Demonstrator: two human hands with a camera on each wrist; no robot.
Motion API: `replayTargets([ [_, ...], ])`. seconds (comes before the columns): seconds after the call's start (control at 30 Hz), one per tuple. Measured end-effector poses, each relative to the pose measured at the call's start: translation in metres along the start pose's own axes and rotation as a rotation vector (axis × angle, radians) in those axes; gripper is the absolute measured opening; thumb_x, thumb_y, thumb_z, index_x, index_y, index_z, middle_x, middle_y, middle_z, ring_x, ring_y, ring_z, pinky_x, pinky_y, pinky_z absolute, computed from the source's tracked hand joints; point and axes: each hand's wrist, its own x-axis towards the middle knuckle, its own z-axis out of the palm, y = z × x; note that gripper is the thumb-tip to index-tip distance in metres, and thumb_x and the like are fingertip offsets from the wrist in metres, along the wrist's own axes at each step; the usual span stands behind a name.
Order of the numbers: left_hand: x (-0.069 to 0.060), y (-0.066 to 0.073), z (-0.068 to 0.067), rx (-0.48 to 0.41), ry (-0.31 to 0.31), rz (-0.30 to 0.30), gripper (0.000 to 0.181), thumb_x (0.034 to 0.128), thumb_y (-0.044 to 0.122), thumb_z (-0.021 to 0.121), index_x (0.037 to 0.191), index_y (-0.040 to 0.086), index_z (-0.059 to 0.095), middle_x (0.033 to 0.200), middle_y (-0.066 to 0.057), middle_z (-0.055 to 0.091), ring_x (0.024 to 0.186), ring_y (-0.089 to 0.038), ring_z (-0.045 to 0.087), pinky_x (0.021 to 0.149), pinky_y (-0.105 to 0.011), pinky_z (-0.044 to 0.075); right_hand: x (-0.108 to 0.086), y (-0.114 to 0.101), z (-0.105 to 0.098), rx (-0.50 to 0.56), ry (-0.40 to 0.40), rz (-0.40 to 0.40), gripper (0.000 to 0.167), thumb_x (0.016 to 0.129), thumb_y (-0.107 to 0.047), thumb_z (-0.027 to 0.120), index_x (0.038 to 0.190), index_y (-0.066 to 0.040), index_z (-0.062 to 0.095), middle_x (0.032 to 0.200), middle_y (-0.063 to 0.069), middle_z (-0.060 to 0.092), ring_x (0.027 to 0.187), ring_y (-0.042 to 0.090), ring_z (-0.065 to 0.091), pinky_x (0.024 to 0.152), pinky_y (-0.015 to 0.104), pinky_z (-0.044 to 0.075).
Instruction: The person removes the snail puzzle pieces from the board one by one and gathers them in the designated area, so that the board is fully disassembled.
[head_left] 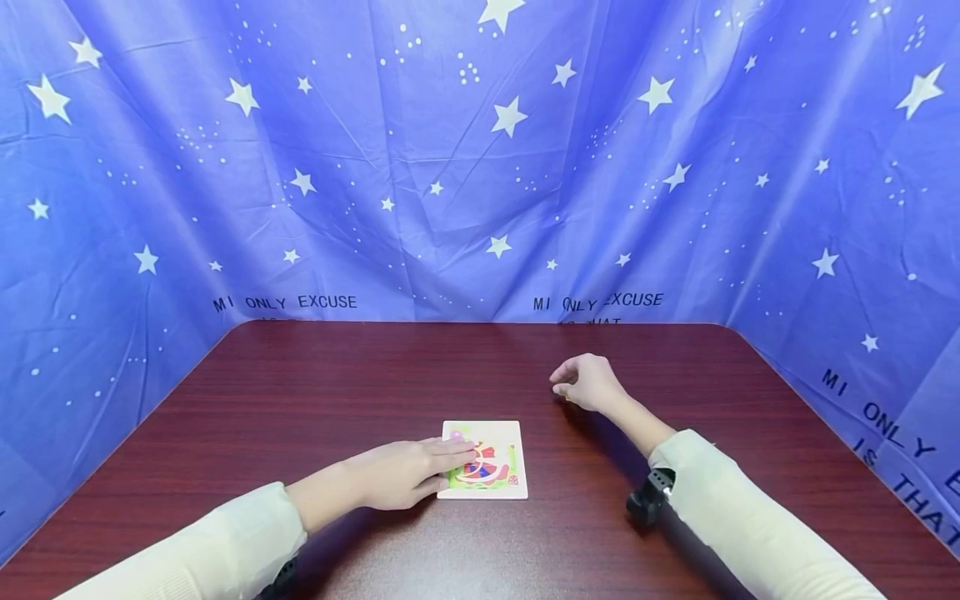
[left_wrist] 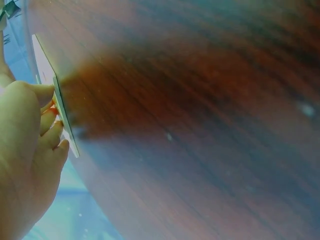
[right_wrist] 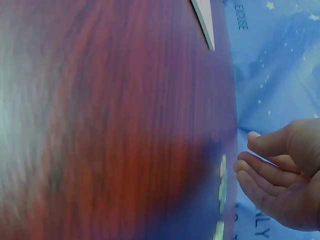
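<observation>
A pale square board (head_left: 522, 467) with a red, blue and green picture lies flat on the table. My left hand (head_left: 401, 473) rests on its left part, fingers stretched over the picture and hiding some of it. In the left wrist view the board (left_wrist: 44, 59) appears edge-on, with the left hand's fingers (left_wrist: 50, 131) at its edge. Farther back and to the right, my right hand (head_left: 592, 385) hovers just above the table, fingers loosely bent, holding nothing. Below its fingertips in the right wrist view are thin pale strips (right_wrist: 222, 185); their kind is unclear.
The dark red wood-grain table (head_left: 337, 367) has rounded far corners. Blue cloth (head_left: 450, 167) with white stars and black lettering hangs behind it and along both sides. A black device (head_left: 647, 500) is strapped at the right wrist.
</observation>
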Motion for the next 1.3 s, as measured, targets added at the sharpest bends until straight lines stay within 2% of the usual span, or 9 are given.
replayTargets([
  [0.2, -0.002, 0.0, 0.0, -0.02, 0.001, -0.016, 0.049, 0.1001, 0.02, 0.048, 0.148, 0.017, 0.039, 0.154, 0.0, 0.04, 0.144, -0.018, 0.037, 0.114, -0.039, 0.039, -0.004, -0.019, 0.008, 0.006, 0.006, -0.081, 0.009, 0.081, -0.01, 0.073, 0.089, -0.007, 0.076, 0.084, 0.004, 0.076, 0.073, 0.012, 0.069, 0.074, 0.032, 0.054],
  [0.3, -0.003, 0.0, 0.001, -0.034, -0.008, -0.031, 0.049, 0.1003, 0.02, 0.048, 0.148, 0.018, 0.039, 0.155, 0.002, 0.039, 0.145, -0.016, 0.035, 0.116, -0.038, 0.038, -0.007, -0.029, 0.014, 0.026, -0.004, -0.109, 0.009, 0.081, -0.011, 0.074, 0.089, -0.008, 0.076, 0.083, 0.003, 0.076, 0.073, 0.012, 0.069, 0.075, 0.032, 0.055],
  [0.6, -0.004, -0.002, 0.003, -0.016, 0.003, -0.019, 0.048, 0.1002, 0.021, 0.048, 0.148, 0.016, 0.04, 0.154, 0.0, 0.041, 0.143, -0.016, 0.038, 0.115, -0.037, 0.038, -0.016, -0.056, 0.03, 0.059, -0.046, -0.191, 0.008, 0.081, -0.01, 0.075, 0.089, -0.008, 0.075, 0.082, 0.002, 0.076, 0.069, 0.008, 0.066, 0.066, 0.024, 0.052],
  [0.8, -0.01, -0.005, 0.003, -0.017, 0.019, -0.019, 0.048, 0.1006, 0.022, 0.048, 0.148, 0.015, 0.04, 0.154, -0.002, 0.04, 0.143, -0.018, 0.038, 0.115, -0.039, 0.038, -0.018, -0.07, 0.036, 0.069, -0.096, -0.262, 0.008, 0.082, -0.008, 0.073, 0.089, -0.006, 0.075, 0.083, 0.003, 0.076, 0.072, 0.011, 0.069, 0.067, 0.022, 0.055],
  [1.0, -0.019, -0.004, 0.003, -0.012, 0.03, -0.025, 0.05, 0.1005, 0.023, 0.048, 0.149, 0.016, 0.037, 0.156, -0.004, 0.037, 0.142, -0.021, 0.04, 0.114, -0.041, 0.039, -0.02, -0.079, 0.041, 0.089, -0.151, -0.255, 0.007, 0.082, -0.007, 0.073, 0.089, -0.007, 0.074, 0.082, 0.002, 0.076, 0.073, 0.011, 0.069, 0.065, 0.018, 0.053],
  [1.13, -0.021, -0.002, 0.004, -0.002, 0.029, -0.029, 0.05, 0.1003, 0.022, 0.049, 0.149, 0.015, 0.037, 0.156, -0.003, 0.037, 0.142, -0.022, 0.04, 0.114, -0.041, 0.04, -0.021, -0.081, 0.046, 0.107, -0.159, -0.284, 0.005, 0.082, -0.007, 0.073, 0.087, -0.007, 0.074, 0.081, 0.002, 0.076, 0.072, 0.01, 0.069, 0.064, 0.016, 0.052],
  [1.3, -0.024, 0.002, 0.004, 0.015, 0.051, 0.009, 0.049, 0.1001, 0.021, 0.049, 0.148, 0.014, 0.039, 0.154, -0.003, 0.04, 0.141, -0.022, 0.042, 0.112, -0.041, 0.042, -0.021, -0.083, 0.051, 0.121, -0.169, -0.309, 0.005, 0.082, -0.007, 0.073, 0.087, -0.006, 0.074, 0.08, 0.003, 0.076, 0.072, 0.012, 0.07, 0.063, 0.016, 0.052],
])
